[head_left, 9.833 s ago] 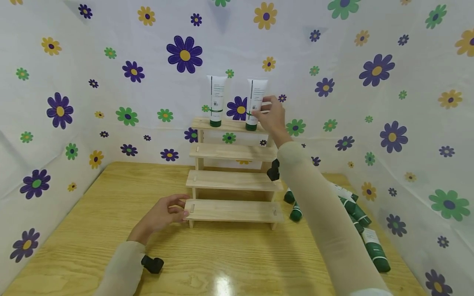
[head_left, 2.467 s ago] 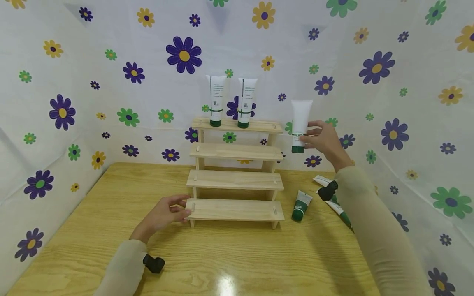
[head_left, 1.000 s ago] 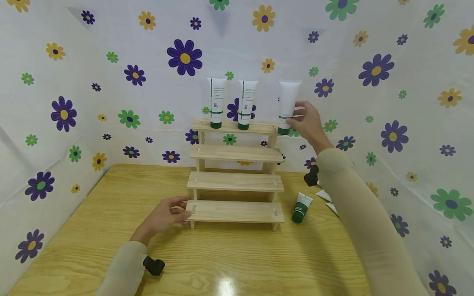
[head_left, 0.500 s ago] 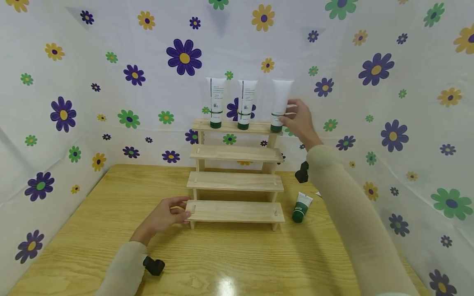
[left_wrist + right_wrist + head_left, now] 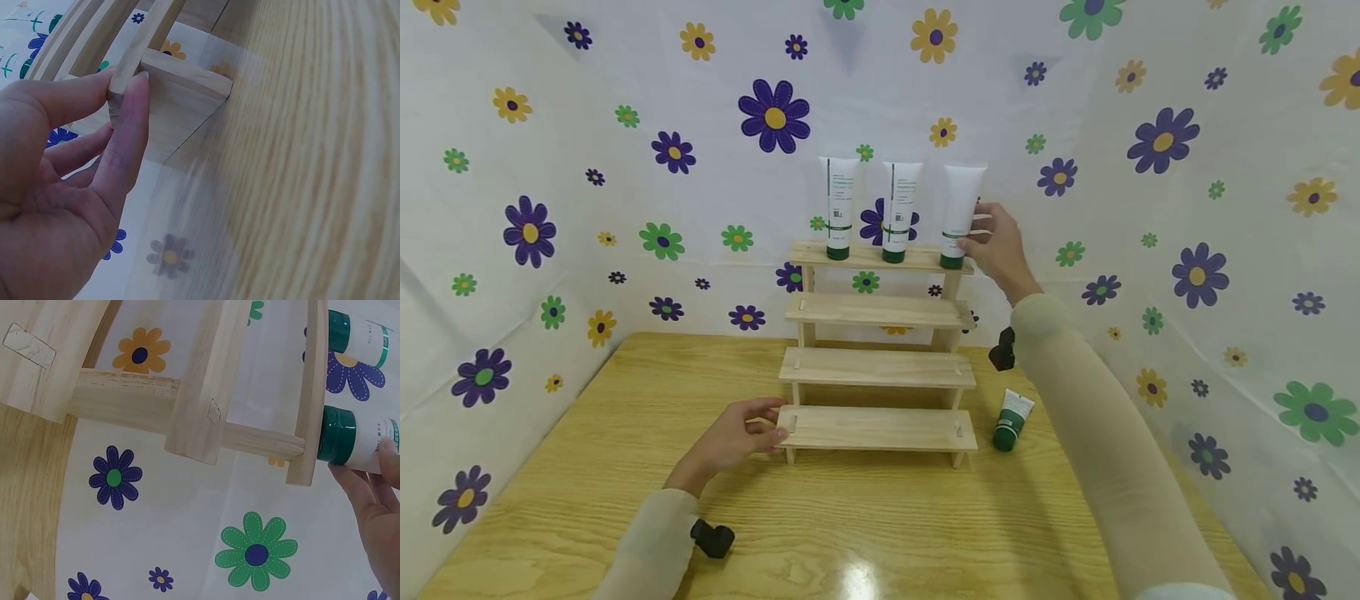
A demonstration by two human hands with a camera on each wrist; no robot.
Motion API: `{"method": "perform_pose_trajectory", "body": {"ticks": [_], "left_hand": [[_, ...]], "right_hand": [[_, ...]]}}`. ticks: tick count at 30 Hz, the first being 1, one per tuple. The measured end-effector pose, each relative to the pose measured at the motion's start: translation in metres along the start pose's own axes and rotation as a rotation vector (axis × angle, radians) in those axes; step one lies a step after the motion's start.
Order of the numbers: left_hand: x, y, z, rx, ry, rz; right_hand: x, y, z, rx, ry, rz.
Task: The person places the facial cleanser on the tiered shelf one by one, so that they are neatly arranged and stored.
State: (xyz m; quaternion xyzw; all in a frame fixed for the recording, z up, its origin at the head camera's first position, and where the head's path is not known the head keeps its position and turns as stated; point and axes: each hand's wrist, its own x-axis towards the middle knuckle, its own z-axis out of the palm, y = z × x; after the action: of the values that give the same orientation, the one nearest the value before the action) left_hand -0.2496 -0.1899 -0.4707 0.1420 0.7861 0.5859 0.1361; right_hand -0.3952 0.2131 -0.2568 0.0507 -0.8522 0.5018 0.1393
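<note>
A four-step wooden display rack (image 5: 880,367) stands on the table. My left hand (image 5: 733,437) pinches the left end of its lowest shelf (image 5: 876,427) between thumb and fingers; the left wrist view shows the fingertips (image 5: 136,94) on that board. Up at the top shelf's right end, my right hand (image 5: 1000,246) grips a white squeeze tube (image 5: 961,204) with a green cap, upright, its cap (image 5: 337,434) right at the shelf in the right wrist view. Two matching tubes, a left one (image 5: 839,204) and a middle one (image 5: 900,208), stand cap-down on the same shelf, printed text facing me.
One smaller-looking green and white tube (image 5: 1012,421) lies on the wooden table (image 5: 700,517) right of the rack. My right sleeve (image 5: 1097,442) covers the table's right side. Flower-printed cloth (image 5: 700,183) hangs behind and at both sides.
The middle tube was let go slightly further left. My right hand has brought a third tube from the right onto the top shelf and slid it left. My left hand has stayed put.
</note>
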Motion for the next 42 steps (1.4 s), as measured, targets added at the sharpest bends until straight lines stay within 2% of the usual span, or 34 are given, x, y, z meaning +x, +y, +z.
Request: {"method": "perform_pose_trajectory", "body": {"ticks": [8,27,42], "left_hand": [[0.0006,0.0004,-0.0002,0.008,-0.002,0.0],[-0.0008,-0.0009,0.0019,-0.002,0.001,-0.004],[0.0008,-0.0016,0.0017,0.001,0.012,-0.01]], "right_hand": [[0.0017,0.0036,0.0022,0.031,0.003,-0.018],[0.0057,0.0073,0.0044,0.059,-0.057,-0.01],[0.0089,0.0081,0.0065,0.003,-0.039,-0.018]]}}
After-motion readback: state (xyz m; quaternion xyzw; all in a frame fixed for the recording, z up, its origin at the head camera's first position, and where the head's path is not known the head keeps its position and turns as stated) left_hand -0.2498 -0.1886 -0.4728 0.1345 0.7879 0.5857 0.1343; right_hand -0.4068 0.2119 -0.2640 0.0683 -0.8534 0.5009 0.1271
